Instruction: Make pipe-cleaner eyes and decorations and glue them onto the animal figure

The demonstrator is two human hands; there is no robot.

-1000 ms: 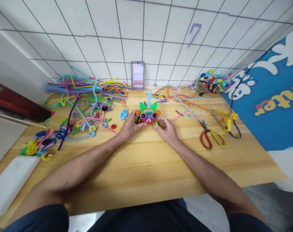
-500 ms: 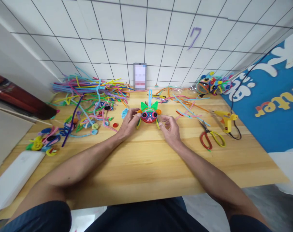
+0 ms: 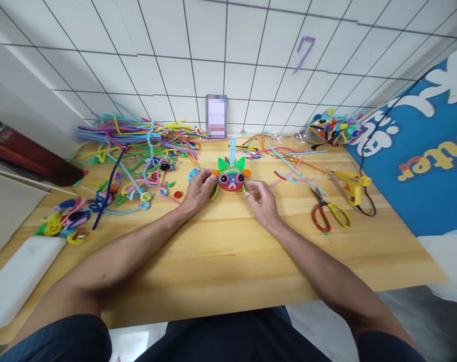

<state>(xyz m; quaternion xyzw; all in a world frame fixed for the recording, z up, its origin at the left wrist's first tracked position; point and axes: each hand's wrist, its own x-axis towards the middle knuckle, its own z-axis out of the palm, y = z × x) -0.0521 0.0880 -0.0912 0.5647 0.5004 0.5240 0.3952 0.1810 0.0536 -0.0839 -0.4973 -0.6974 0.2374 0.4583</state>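
Note:
A small pipe-cleaner figure [image 3: 231, 177] stands on the wooden table [image 3: 228, 251]: red face, dark eyes, green ears, orange side pieces, a light blue loop on top. My left hand [image 3: 198, 190] pinches its left side with curled fingers. My right hand [image 3: 260, 197] pinches a thin yellow-green strand at the figure's lower right. Both forearms reach in from the near edge.
A heap of loose coloured pipe cleaners [image 3: 138, 146] and coiled bits covers the back left. Red-and-yellow scissors [image 3: 328, 212] and a yellow glue gun [image 3: 352, 185] lie at the right. Finished figures [image 3: 332, 128] sit back right. A white box [image 3: 19, 279] lies near left.
Both hands opened slightly off the figure half a second ago, then closed in on its sides again. The figure stays in the same spot.

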